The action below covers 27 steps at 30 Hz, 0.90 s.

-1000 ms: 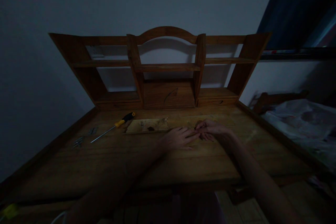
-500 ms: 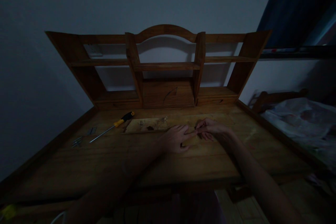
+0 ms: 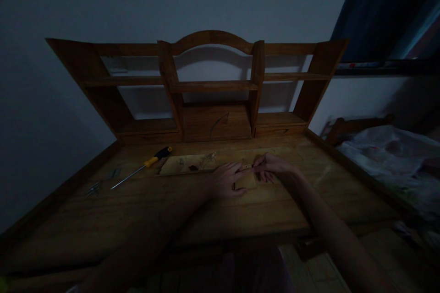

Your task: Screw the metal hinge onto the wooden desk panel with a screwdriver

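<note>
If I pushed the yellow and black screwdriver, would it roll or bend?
The screwdriver might roll in a curve, since its handle looks much thicker than its shaft. The shaft probably won't bend: it looks like straight metal.

Tan wooden piece [image 3: 246, 181], yellow-and-black screwdriver [image 3: 150, 162]

Very dim — bluish cast, murky foreground, edges stretched wide

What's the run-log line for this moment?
left hand: on pale piece | right hand: bunched at pale piece's right end | screwdriver: lying on desk
</note>
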### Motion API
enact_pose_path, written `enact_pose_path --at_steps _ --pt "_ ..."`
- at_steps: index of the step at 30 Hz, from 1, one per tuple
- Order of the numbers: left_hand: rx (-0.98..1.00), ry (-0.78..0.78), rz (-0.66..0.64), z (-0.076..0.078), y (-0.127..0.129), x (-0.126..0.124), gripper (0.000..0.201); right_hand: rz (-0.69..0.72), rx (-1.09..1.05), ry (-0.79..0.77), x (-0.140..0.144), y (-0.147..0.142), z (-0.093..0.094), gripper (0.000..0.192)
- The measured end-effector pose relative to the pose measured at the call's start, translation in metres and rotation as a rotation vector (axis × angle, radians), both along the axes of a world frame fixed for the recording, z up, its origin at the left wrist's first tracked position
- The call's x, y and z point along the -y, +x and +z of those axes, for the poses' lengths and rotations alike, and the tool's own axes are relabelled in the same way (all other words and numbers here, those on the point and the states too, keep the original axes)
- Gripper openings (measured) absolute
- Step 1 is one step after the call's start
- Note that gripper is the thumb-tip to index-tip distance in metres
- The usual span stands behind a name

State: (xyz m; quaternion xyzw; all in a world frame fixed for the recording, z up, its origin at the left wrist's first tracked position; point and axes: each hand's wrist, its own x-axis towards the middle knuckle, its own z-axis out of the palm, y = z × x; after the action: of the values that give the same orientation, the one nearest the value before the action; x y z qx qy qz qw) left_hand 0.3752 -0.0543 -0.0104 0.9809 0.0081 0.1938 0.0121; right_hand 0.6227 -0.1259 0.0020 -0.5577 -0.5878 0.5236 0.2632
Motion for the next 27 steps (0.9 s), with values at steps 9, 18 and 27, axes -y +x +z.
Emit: enact_pose_path --at_steps 9,18,27 --pt "-0.001 0.005 0.006 -0.004 -0.001 -0.002 0.069 0.042 0.019 -0.008 0.001 -0.003 0.003 0.037" --pt "0.003 0.039 0.026 -0.003 0.001 0.001 0.067 0.022 0.013 -0.006 -0.001 -0.001 0.001 0.035" --pt "-0.001 0.053 0.037 -0.003 0.001 0.001 0.065 -0.029 0.004 0.051 0.006 -0.002 0.012 0.041"
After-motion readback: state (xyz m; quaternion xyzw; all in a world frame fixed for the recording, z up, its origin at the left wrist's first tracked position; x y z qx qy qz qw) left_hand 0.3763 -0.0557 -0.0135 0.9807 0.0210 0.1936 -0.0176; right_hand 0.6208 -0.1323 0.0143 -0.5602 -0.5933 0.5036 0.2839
